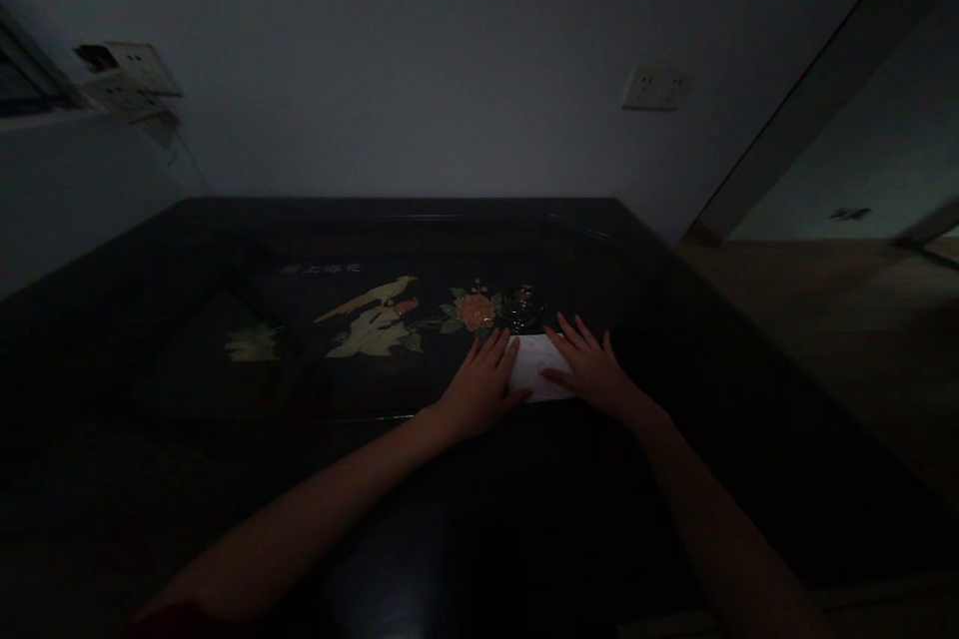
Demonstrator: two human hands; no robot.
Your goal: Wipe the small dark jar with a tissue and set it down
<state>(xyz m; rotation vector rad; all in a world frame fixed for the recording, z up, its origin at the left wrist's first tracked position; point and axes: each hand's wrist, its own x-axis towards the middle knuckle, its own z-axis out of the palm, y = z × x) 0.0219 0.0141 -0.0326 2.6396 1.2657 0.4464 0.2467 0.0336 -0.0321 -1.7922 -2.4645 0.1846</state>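
Observation:
A small white sheet (537, 369), which looks like folded paper or tissue, lies on a dark, glossy surface (479, 499). My left hand (483, 384) rests on its left edge with the fingers stretched out. From the other side, my right hand (591, 366) lies across its right edge, fingers spread. Both hands press flat rather than grip. Just beyond the sheet, the surface carries a coloured flower (476, 310) and a dark, shiny round shape (522, 305) too dim to identify. Further left is a pale bird figure (375, 295).
Raised edges frame the decorated panel. A pale wall (420, 70) stands behind the surface, with a socket plate (659, 88) at right and several socket plates (142, 68) at left. Wooden floor (809, 290) shows beyond the right edge. The room is very dim.

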